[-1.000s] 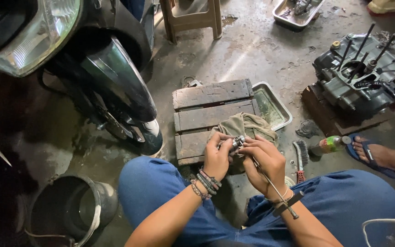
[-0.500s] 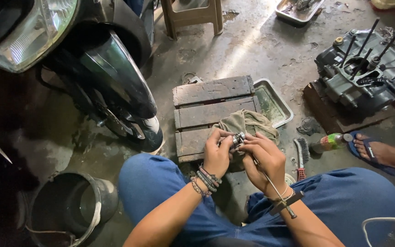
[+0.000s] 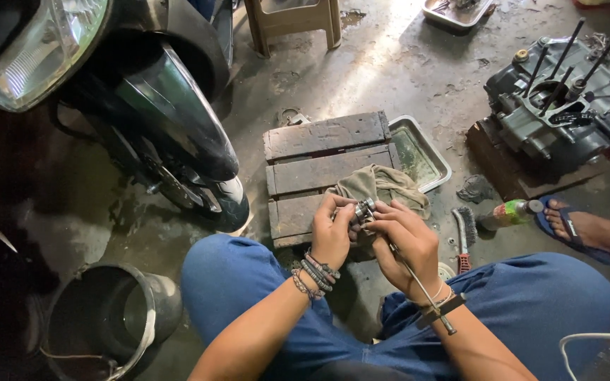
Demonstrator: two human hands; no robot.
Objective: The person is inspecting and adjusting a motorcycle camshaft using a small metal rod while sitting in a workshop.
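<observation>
Both hands pinch one small metal part (image 3: 363, 209) between them, held in the air just above a crumpled grey rag (image 3: 383, 183). Left hand (image 3: 333, 233): grip pressed together on the part's near side, fingers curled around it, beaded bracelets at the wrist. Right hand (image 3: 407, 236): grip closed on the part's right side; a thin metal rod (image 3: 421, 289) runs from under this hand back along the forearm, tip near the wrist strap. Whether the rod joins the part cannot be told.

Rag lies over the right edge of a low wooden block of planks (image 3: 323, 169) on the concrete floor. Shallow metal tray (image 3: 425, 152) touches the block's right side. Wire brush (image 3: 466, 229) and a small bottle (image 3: 506, 213) lie right of the hands. Engine case (image 3: 566, 120) with upright studs sits at far right on a wooden base. Motorcycle front wheel (image 3: 199, 190) stands left of the block; dark bucket (image 3: 107, 317) at lower left. Another person's sandalled foot (image 3: 580, 226) shows at right edge.
</observation>
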